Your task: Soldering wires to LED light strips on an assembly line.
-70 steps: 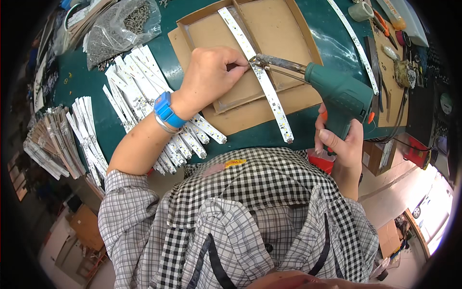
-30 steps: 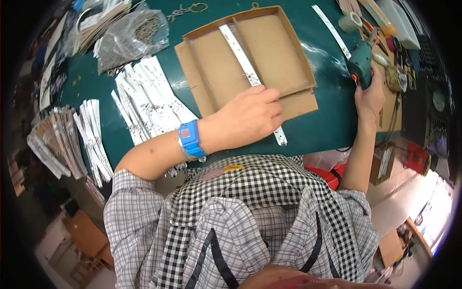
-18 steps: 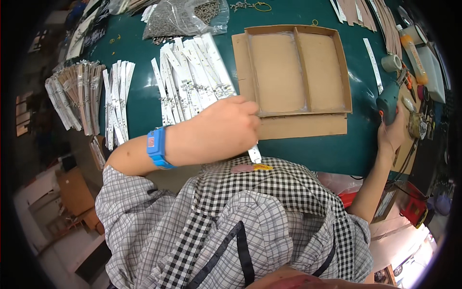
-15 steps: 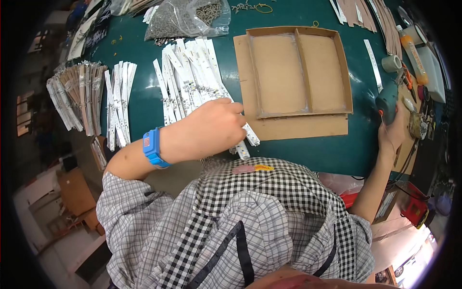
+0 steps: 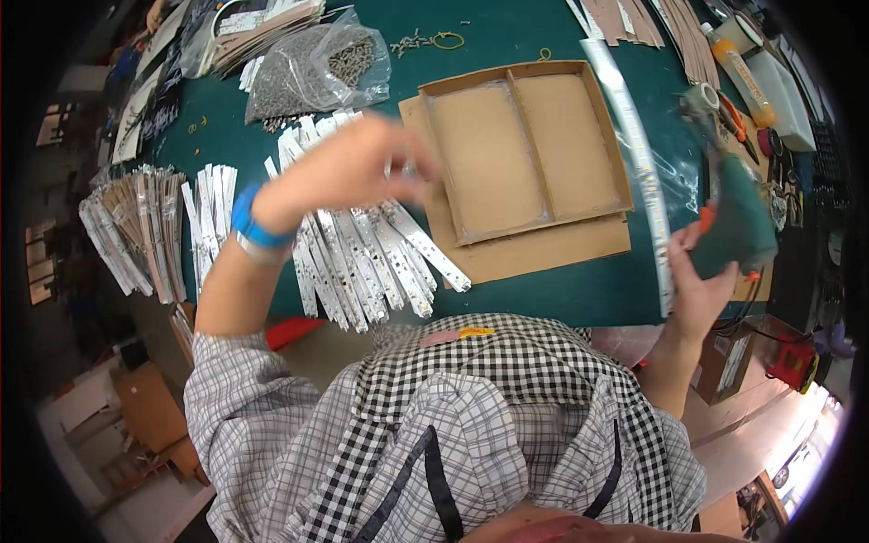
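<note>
My left hand (image 5: 376, 163), with a blue watch (image 5: 253, 222) at the wrist, hovers over a pile of white LED strips (image 5: 362, 267). Its fingers are smeared by motion; something small and shiny shows in the gap by the thumb, and I cannot tell whether it is held. On the right, my right hand (image 5: 699, 294) is closed around a green pistol-shaped power tool (image 5: 740, 217) with an orange trigger and blurred front end. A long white LED strip (image 5: 638, 149) slants beside the cardboard tray, its near end against the right hand's fingers.
A two-section cardboard tray (image 5: 489, 154) rests on a cardboard sheet (image 5: 543, 258) mid-table. Behind the pile lies a clear bag of screws (image 5: 312, 72). Bundled strips (image 5: 136, 226) stand at the left. Orange-handled pliers (image 5: 738, 127), a tape roll and an orange bottle (image 5: 742, 77) crowd the right.
My left hand has lifted off the strips' near ends and moved away from me. The right hand and tool have come nearer, and the long strip now reaches beside the tray. The view has shifted slightly.
</note>
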Motion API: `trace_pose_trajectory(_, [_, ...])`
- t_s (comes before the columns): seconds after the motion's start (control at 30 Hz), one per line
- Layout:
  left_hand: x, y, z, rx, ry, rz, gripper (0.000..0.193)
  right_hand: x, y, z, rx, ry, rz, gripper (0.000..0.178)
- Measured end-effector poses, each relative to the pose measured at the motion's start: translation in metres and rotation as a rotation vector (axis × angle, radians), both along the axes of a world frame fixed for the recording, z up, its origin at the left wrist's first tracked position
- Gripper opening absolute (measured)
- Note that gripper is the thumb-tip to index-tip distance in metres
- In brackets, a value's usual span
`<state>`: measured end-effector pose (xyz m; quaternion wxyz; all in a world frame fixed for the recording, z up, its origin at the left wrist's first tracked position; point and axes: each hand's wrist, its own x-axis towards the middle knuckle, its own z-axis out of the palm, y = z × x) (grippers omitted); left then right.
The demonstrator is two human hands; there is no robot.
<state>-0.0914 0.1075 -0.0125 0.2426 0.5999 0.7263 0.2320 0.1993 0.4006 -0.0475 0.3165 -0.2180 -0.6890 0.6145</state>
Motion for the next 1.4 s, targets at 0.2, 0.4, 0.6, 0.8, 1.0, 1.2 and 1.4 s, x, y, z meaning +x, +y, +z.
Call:
trace_pose_trajectory(0.2, [-0.120,0.108,-0.062,0.220,0.318,0.534,0.022,-0.015,-0.065,-0.021,-0.111,-0.210,0.023,0.036])
trace_pose_trajectory(0.4, [-0.161,0.148,-0.110,0.134,0.365,0.624,0.025,-0.035,-0.081,-0.032,-0.011,-0.232,0.071,0.026])
trace_pose_trajectory(0.6, [-0.168,0.156,-0.116,0.086,0.384,0.646,0.020,-0.041,-0.077,-0.033,0.012,-0.211,0.081,0.016])
trace_pose_trajectory(0.8, [-0.105,0.148,-0.075,0.318,0.197,0.569,0.013,-0.033,-0.074,-0.048,-0.046,-0.237,0.134,0.046])
trace_pose_trajectory(1.0, [0.015,0.089,-0.050,0.078,-0.315,0.447,0.010,-0.033,-0.072,-0.050,-0.054,-0.217,0.160,0.049])
trace_pose_trajectory(1.2, [0.056,0.079,-0.071,0.038,-0.386,0.504,0.009,-0.035,-0.074,-0.049,-0.058,-0.183,0.131,0.029])
trace_pose_trajectory(1.4, [0.060,0.081,-0.078,0.044,-0.300,0.499,0.009,-0.033,-0.072,-0.054,-0.056,-0.198,0.148,0.044])
